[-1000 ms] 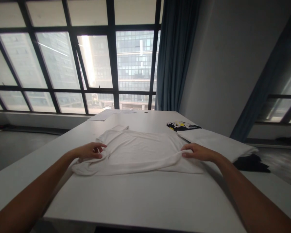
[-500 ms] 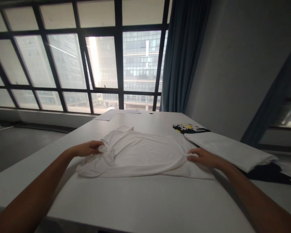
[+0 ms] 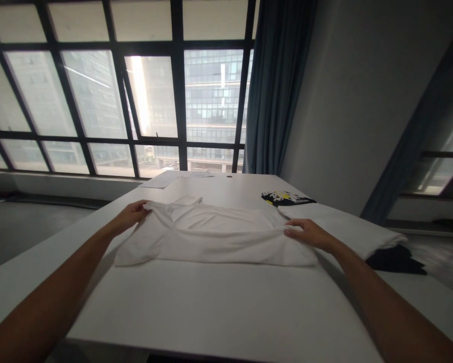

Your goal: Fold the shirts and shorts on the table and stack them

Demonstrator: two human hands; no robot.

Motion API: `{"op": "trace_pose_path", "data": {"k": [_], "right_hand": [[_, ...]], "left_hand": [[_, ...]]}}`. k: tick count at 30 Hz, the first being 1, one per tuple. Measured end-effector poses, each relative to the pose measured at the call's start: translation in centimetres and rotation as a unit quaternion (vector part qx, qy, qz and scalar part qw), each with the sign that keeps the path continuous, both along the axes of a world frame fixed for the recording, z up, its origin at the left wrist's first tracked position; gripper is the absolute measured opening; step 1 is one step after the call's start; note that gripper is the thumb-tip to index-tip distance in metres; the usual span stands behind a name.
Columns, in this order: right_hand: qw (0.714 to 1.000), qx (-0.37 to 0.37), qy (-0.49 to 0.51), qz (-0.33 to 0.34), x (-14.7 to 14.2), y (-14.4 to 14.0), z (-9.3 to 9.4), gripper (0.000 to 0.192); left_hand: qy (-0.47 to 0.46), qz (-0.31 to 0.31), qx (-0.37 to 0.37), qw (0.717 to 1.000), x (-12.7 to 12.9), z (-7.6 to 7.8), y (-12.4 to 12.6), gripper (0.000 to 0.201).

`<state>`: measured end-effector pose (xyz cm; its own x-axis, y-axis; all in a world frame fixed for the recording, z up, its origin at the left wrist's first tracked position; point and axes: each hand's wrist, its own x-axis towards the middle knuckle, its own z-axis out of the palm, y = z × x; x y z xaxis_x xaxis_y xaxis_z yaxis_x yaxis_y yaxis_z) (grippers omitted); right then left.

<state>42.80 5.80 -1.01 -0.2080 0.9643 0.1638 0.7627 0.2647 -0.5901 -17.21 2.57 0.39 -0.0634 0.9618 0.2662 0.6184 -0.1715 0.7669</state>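
Note:
A white T-shirt (image 3: 226,247) lies across the white table (image 3: 218,307) in front of me, its near layer lifted and stretched between my hands. My left hand (image 3: 136,213) pinches the cloth at its left end, slightly above the tabletop. At the opposite end, my right hand (image 3: 305,234) is closed on the edge of the same shirt, thumb and fingers together. The lifted edge sags a little between the two grips. Behind it, the far layer of the shirt lies wrinkled on the table, with a sleeve-like flap at the far left.
Right of the shirt lies a folded white cloth (image 3: 347,227) with black fabric (image 3: 396,259) under it. A black printed garment with yellow and white (image 3: 286,197) sits behind that. Papers (image 3: 158,180) rest at the table's far left. Windows and a blue curtain (image 3: 279,91) stand beyond.
Both hands have raised the shirt's near edge and pulled it taut. My left hand has moved up and outward to the left; the bunched cloth there has straightened. The view has shifted slightly right.

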Motion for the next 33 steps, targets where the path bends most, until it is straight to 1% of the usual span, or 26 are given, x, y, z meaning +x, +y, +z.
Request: {"op": "trace_pose_path", "data": {"k": [2, 3, 5, 8, 10, 12, 14, 16, 17, 18, 19, 21, 22, 24, 26, 28, 29, 30, 31, 33], "right_hand": [[0.998, 0.021, -0.033, -0.052, 0.3, 0.9, -1.2, 0.05], [0.997, 0.019, -0.042, -0.063, 0.5, 1.2, -1.8, 0.049], [0.998, -0.015, -0.036, -0.05, 0.9, 1.6, -2.6, 0.048], [0.998, -0.062, -0.023, -0.009, 1.1, 1.6, -2.9, 0.049], [0.998, -0.062, -0.021, 0.006, 1.1, 1.3, -2.5, 0.046], [0.998, -0.063, -0.01, 0.015, 1.1, 1.1, -2.0, 0.045], [0.998, -0.062, 0.004, 0.017, 1.3, 1.0, -1.5, 0.047], [0.999, -0.048, 0.006, 0.008, 1.6, 0.9, -1.2, 0.048], [0.999, -0.048, -0.004, 0.0, 1.8, 0.9, -1.1, 0.047], [0.998, -0.056, -0.018, -0.007, 2.0, 0.9, -1.1, 0.046], [0.997, -0.073, -0.033, -0.012, 2.2, 0.9, -1.2, 0.046], [0.993, -0.105, -0.054, -0.012, 2.3, 0.8, -1.4, 0.047], [0.992, -0.108, -0.057, -0.009, 2.2, 0.8, -1.5, 0.049], [0.995, -0.084, -0.058, -0.01, 1.8, 0.9, -1.8, 0.053], [0.996, -0.055, -0.068, -0.018, 1.2, 1.0, -1.9, 0.054], [0.995, -0.045, -0.086, -0.02, 0.5, 1.1, -1.9, 0.047], [0.995, -0.045, -0.093, -0.014, 0.3, 1.0, -1.9, 0.042], [0.994, -0.043, -0.096, -0.004, 0.3, 1.0, -1.7, 0.036], [0.995, -0.037, -0.095, 0.006, 0.3, 0.9, -1.5, 0.032], [0.996, -0.016, -0.081, 0.029, 0.9, 0.7, -1.0, 0.028]], "left_hand": [[0.004, 0.033, -0.033, 0.999, 0.2, -1.4, 1.1, 0.091], [0.009, 0.038, -0.056, 0.998, 0.2, -2.0, 1.4, 0.094], [0.052, 0.031, -0.105, 0.993, -0.2, -2.8, 1.3, 0.097], [0.138, -0.008, -0.145, 0.98, -0.6, -2.6, 0.2, 0.097], [0.179, -0.029, -0.144, 0.973, -0.4, -2.0, -0.3, 0.087], [0.205, -0.038, -0.109, 0.972, 0.2, -1.2, -0.3, 0.067], [0.218, -0.018, -0.029, 0.975, 1.0, -0.7, 0.2, 0.049], [0.229, 0.031, 0.057, 0.971, 1.6, -0.5, 0.9, 0.046], [0.238, 0.053, 0.083, 0.966, 1.7, -0.6, 1.3, 0.048], [0.249, 0.066, 0.09, 0.962, 1.7, -0.8, 1.5, 0.049], [0.262, 0.068, 0.078, 0.959, 1.6, -1.1, 1.7, 0.051], [0.282, 0.061, 0.031, 0.957, 0.9, -1.7, 1.8, 0.052], [0.288, 0.062, 0.006, 0.956, 0.5, -2.0, 1.7, 0.053], [0.298, 0.075, -0.042, 0.951, -0.3, -2.4, 1.2, 0.058], [0.305, 0.085, -0.107, 0.943, -0.6, -2.5, 0.7, 0.067], [0.305, 0.072, -0.171, 0.934, -0.3, -2.3, 0.3, 0.07], [0.303, 0.061, -0.187, 0.933, -0.1, -2.1, 0.1, 0.067], [0.3, 0.046, -0.187, 0.934, 0.2, -1.9, 0.0, 0.062], [0.294, 0.027, -0.169, 0.94, 0.4, -1.6, -0.1, 0.056], [0.265, -0.01, -0.1, 0.959, 0.5, -1.0, -0.2, 0.047]]}}
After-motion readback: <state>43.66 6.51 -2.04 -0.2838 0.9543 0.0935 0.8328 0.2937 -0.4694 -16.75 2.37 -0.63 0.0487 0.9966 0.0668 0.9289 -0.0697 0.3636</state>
